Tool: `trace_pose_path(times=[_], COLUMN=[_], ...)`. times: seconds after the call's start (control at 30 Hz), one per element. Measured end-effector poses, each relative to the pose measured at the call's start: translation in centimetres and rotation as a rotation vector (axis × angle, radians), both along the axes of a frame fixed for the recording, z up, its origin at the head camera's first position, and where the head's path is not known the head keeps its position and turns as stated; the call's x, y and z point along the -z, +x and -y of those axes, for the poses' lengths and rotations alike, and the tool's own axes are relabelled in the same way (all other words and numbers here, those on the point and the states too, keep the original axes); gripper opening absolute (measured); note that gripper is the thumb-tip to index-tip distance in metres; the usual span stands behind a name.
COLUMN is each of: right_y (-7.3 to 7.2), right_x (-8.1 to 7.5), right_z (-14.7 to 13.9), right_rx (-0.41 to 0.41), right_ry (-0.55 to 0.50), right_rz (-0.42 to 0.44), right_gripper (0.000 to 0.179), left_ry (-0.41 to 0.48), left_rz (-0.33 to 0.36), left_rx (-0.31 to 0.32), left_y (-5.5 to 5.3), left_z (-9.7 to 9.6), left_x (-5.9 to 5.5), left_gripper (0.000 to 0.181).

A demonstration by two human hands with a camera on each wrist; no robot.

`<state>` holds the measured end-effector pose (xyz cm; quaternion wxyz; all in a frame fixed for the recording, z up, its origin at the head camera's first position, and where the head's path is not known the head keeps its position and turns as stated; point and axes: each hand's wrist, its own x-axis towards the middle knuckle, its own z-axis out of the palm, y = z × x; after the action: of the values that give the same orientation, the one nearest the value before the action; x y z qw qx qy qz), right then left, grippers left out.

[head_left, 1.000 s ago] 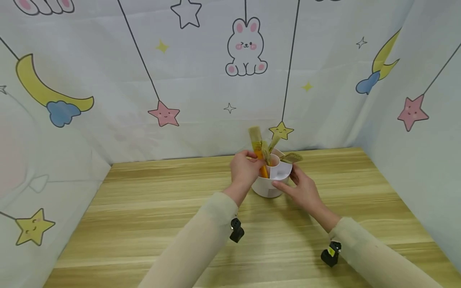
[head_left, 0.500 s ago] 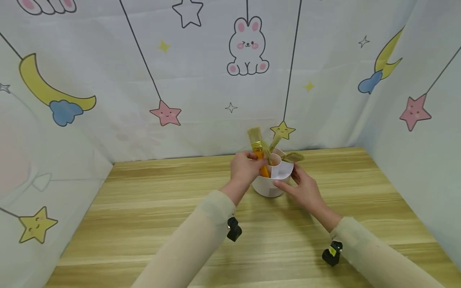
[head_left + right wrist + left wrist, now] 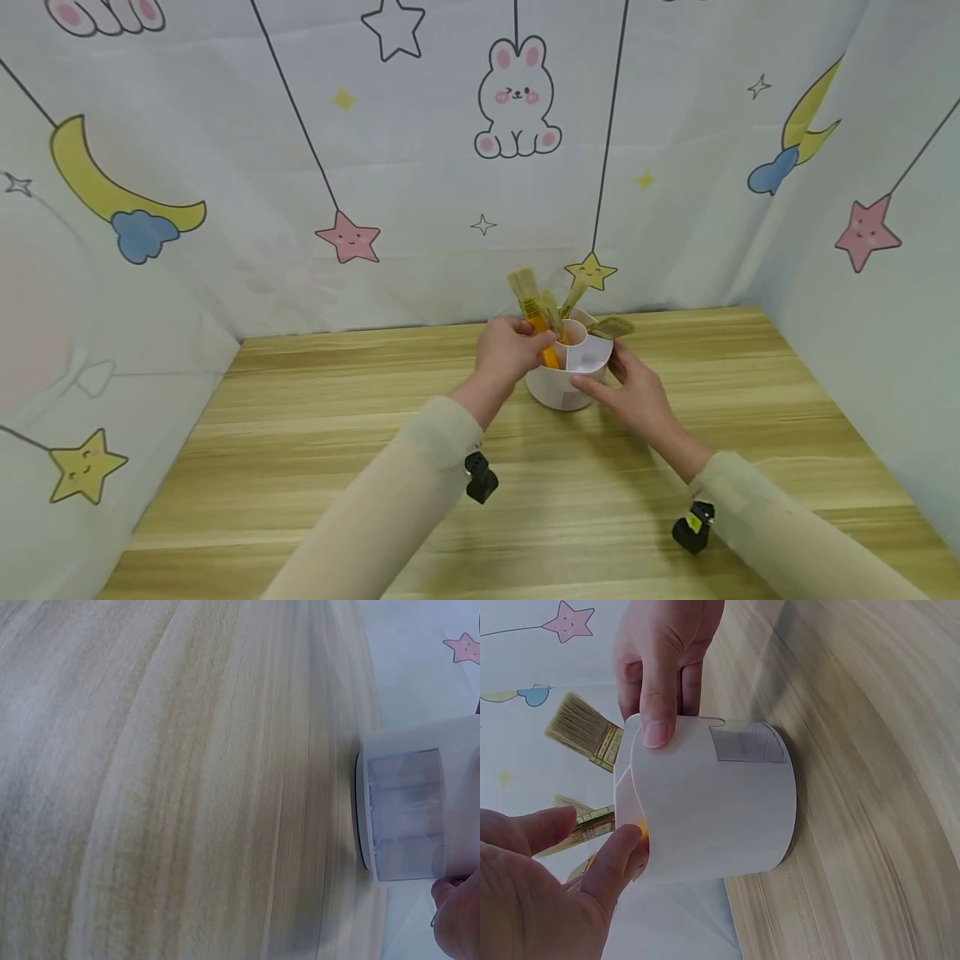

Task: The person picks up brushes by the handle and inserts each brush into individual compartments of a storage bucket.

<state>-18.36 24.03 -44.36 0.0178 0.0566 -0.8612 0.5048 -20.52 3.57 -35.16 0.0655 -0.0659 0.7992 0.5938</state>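
Observation:
A white round desk organizer (image 3: 558, 390) with inner compartments stands upright at the back of the table. My left hand (image 3: 504, 354) pinches the orange handle of a flat paintbrush (image 3: 527, 302) at the organizer's left side. This brush points bristles up and leans left, its handle end down inside a compartment. Fingers of my right hand (image 3: 641, 400) grip the organizer's right rim, thumb on the front wall. Another paintbrush (image 3: 613, 327) leans out to the right, and a thinner brush (image 3: 573, 298) rises at the back. In the left wrist view, a clear panel (image 3: 748, 742) shows on the organizer's wall.
The wood-grain table (image 3: 337, 433) reaches back to a white curtain (image 3: 420, 167) printed with stars, moons and a rabbit. Curtain also hangs along the left and right sides. The organizer sits close to the back edge.
The orange-handled paintbrush has turned and tipped further left in my left hand, which has shifted slightly left. My right hand keeps its hold on the organizer, which stays in place.

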Motion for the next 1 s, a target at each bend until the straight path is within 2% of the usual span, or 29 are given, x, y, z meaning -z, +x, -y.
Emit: trace_pose_path(times=[0.2,0.67,1.0], right_y=[0.0,-0.1,-0.1], right_x=[0.0,-0.1,-0.1], right_z=[0.0,0.0,0.0], right_rx=[0.001,0.002,0.000], right_ry=[-0.002,-0.003,-0.002], right_rz=[0.004,0.000,-0.006], right_gripper=[0.100,0.101,0.099], left_ry=[0.022,0.154,0.152], left_rz=[0.046,0.113,0.113], left_rx=[0.022,0.056,0.055], left_y=[0.2,0.5,0.5], left_z=[0.3,1.5,2.0], left_x=[-0.3,-0.6,-0.6], left_gripper=[0.041,0.052,0.057])
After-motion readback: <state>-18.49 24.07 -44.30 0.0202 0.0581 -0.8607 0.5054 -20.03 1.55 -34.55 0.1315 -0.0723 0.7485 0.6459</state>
